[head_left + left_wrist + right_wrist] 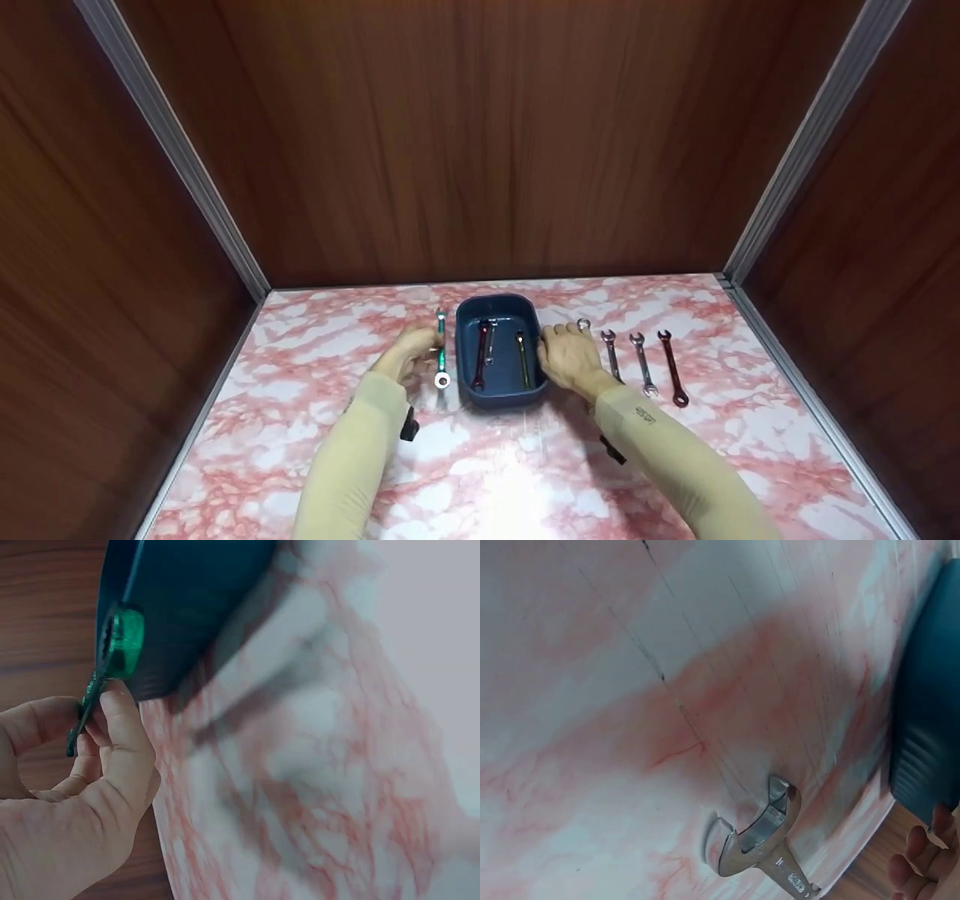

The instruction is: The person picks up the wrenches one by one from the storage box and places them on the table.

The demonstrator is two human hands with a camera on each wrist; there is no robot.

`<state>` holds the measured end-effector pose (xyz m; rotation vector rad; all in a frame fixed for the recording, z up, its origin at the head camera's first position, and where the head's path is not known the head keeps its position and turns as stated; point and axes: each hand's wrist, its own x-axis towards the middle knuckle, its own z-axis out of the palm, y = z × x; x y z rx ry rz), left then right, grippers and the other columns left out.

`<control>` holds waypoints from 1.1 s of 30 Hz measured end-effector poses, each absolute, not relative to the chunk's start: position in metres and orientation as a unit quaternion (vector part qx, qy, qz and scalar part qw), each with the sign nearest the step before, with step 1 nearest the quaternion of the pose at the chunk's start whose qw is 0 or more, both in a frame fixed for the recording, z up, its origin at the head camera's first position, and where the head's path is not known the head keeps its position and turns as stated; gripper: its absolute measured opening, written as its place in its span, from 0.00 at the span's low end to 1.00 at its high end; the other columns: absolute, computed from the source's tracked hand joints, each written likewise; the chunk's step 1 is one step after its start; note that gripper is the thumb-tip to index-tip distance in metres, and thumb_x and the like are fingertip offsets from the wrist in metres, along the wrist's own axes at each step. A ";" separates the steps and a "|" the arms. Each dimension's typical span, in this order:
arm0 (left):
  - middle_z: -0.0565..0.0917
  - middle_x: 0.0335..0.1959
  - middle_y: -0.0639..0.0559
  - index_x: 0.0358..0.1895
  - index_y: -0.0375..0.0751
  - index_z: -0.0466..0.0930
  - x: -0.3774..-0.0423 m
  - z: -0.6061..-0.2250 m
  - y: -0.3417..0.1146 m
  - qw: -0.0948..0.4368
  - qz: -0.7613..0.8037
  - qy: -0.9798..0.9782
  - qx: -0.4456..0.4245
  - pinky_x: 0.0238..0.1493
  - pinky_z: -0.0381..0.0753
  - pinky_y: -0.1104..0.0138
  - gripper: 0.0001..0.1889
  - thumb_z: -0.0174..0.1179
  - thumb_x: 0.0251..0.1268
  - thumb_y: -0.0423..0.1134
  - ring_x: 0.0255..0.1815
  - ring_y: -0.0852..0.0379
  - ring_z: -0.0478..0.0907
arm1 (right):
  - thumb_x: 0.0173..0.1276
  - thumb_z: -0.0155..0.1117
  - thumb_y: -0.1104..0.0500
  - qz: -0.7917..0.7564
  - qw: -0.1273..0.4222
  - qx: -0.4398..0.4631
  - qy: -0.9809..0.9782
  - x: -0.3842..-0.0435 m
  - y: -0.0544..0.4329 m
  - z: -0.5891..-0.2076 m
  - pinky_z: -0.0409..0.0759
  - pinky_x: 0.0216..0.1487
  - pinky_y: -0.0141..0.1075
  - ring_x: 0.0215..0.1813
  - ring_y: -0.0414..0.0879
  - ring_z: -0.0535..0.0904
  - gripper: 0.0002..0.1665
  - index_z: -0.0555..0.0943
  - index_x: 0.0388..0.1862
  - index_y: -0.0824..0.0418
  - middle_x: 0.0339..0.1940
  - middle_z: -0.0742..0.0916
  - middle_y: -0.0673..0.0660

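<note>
A: Left hand (411, 349), state?

B: My thumb and fingertips pinch the green wrench (442, 351), with just the shank's thickness between them. Left wrist view agrees. The wrench is raised off the marbled tabletop (247, 450), just beside the nine o'clock wall of the blue bin (501, 400), ring end towards six.

A: And the right hand (570, 356)?

B: At the bin's three o'clock side, fingers bent by the wall. Whether they grip it or merely rest there, I cannot tell.

A: Handling estimate?

B: Rigid, presumably steel, modest weight for its length. Not fragile. The glossy finish looks slippery; I'd expect it to swivel in a light pinch, with the ring end probably the heavier.

A: Best hold, then?

B: Mid-shank, near the balance point, pads flat on the broad faces. I'd avoid the ring: too much leverage.

A: Bin?

B: Looks like light plastic, likely to slide; I'd take it by the rim.
</note>
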<state>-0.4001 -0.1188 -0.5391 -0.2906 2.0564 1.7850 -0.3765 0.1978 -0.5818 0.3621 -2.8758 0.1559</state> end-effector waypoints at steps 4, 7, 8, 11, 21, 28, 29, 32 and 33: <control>0.81 0.35 0.55 0.37 0.45 0.75 -0.397 -0.546 -0.124 0.197 0.617 0.752 -0.121 0.44 0.86 0.59 0.05 0.57 0.69 0.29 0.39 0.58 0.82 | 0.88 0.53 0.49 0.052 0.131 0.127 -0.982 -0.376 0.198 -0.583 0.79 0.69 0.62 0.62 0.68 0.85 0.21 0.83 0.57 0.65 0.55 0.91 0.69; 0.80 0.35 0.53 0.39 0.46 0.72 -0.395 -0.552 -0.126 0.188 0.615 0.755 -0.131 0.42 0.88 0.59 0.07 0.57 0.68 0.27 0.39 0.56 0.82 | 0.87 0.53 0.48 0.053 0.133 0.127 -0.982 -0.375 0.198 -0.584 0.79 0.68 0.62 0.61 0.68 0.85 0.22 0.83 0.57 0.65 0.54 0.91 0.69; 0.79 0.34 0.53 0.38 0.45 0.73 -0.394 -0.554 -0.126 0.184 0.612 0.757 -0.133 0.40 0.88 0.60 0.07 0.56 0.68 0.27 0.38 0.56 0.82 | 0.87 0.53 0.48 0.053 0.133 0.127 -0.981 -0.375 0.198 -0.583 0.79 0.68 0.62 0.61 0.68 0.85 0.22 0.83 0.57 0.65 0.54 0.91 0.69; 0.79 0.32 0.52 0.37 0.46 0.72 -0.394 -0.559 -0.126 0.176 0.609 0.760 -0.145 0.35 0.88 0.61 0.09 0.57 0.68 0.26 0.34 0.56 0.81 | 0.87 0.52 0.49 0.053 0.133 0.127 -0.981 -0.375 0.198 -0.584 0.78 0.69 0.62 0.61 0.68 0.85 0.22 0.83 0.57 0.65 0.54 0.91 0.69; 0.80 0.29 0.49 0.38 0.44 0.72 -0.392 -0.566 -0.129 0.191 0.588 0.765 -0.181 0.38 0.94 0.56 0.09 0.55 0.68 0.24 0.31 0.53 0.83 | 0.87 0.54 0.49 0.060 0.125 0.124 -0.983 -0.376 0.196 -0.582 0.79 0.71 0.61 0.62 0.68 0.85 0.21 0.83 0.57 0.65 0.55 0.91 0.69; 0.83 0.28 0.47 0.34 0.40 0.79 -0.392 -0.567 -0.126 0.171 0.499 0.830 -0.181 0.36 0.96 0.56 0.06 0.58 0.71 0.27 0.26 0.53 0.84 | 0.88 0.53 0.49 0.065 0.115 0.119 -0.984 -0.376 0.196 -0.582 0.81 0.70 0.62 0.62 0.67 0.85 0.22 0.83 0.59 0.65 0.56 0.91 0.69; 0.83 0.28 0.46 0.33 0.40 0.79 -0.392 -0.568 -0.124 0.167 0.481 0.843 -0.177 0.35 0.95 0.56 0.06 0.58 0.70 0.28 0.25 0.52 0.84 | 0.87 0.54 0.49 0.064 0.119 0.120 -0.983 -0.376 0.196 -0.583 0.82 0.69 0.62 0.62 0.67 0.86 0.21 0.83 0.58 0.65 0.55 0.91 0.69; 0.82 0.25 0.46 0.32 0.38 0.80 -0.392 -0.569 -0.119 0.148 0.433 0.874 -0.164 0.30 0.94 0.57 0.06 0.59 0.69 0.29 0.21 0.52 0.83 | 0.86 0.57 0.50 0.066 0.133 0.122 -0.981 -0.376 0.197 -0.584 0.82 0.66 0.62 0.59 0.68 0.86 0.19 0.83 0.55 0.65 0.53 0.91 0.69; 0.82 0.24 0.47 0.32 0.38 0.80 -0.392 -0.570 -0.118 0.142 0.421 0.882 -0.160 0.28 0.93 0.57 0.06 0.59 0.69 0.30 0.20 0.52 0.83 | 0.86 0.58 0.51 0.067 0.138 0.124 -0.980 -0.376 0.197 -0.584 0.82 0.65 0.62 0.59 0.68 0.86 0.18 0.83 0.54 0.65 0.52 0.91 0.69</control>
